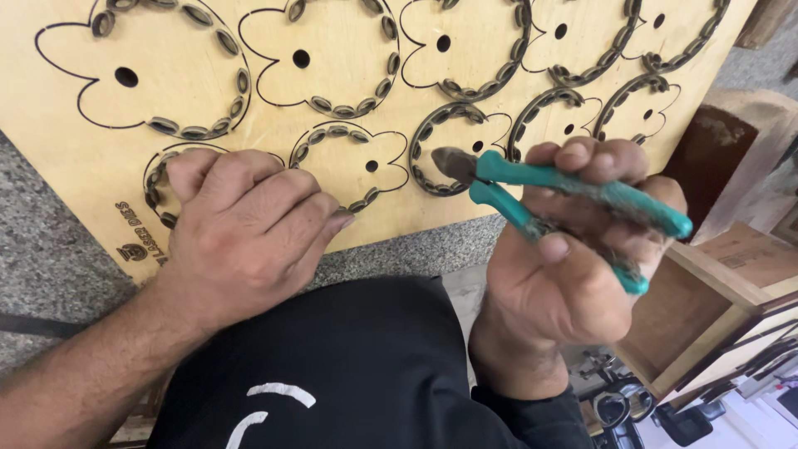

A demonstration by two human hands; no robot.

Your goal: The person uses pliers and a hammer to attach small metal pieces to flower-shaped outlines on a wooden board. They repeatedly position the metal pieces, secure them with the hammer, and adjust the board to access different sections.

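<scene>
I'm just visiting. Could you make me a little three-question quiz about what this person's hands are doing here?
1. True or false: the right hand holds pliers with teal handles.
2. What does the left hand rest on?
A. a metal tray
B. a plywood board
C. a cloth
3. Fill in: the shapes cut into the plywood board each have a small round ____ near the middle.

Key: 1 true; 2 B; 3 hole.

Illumination is bright, even and diffuse, with no glare on the plywood board (249, 100). Soft, short shadows fall beneath the left hand (249, 224) and the right hand (573, 249). Focus is sharp across the centre. Wide-angle distortion bends the board edges. The lower right corner appears paler and slightly soft.
</scene>
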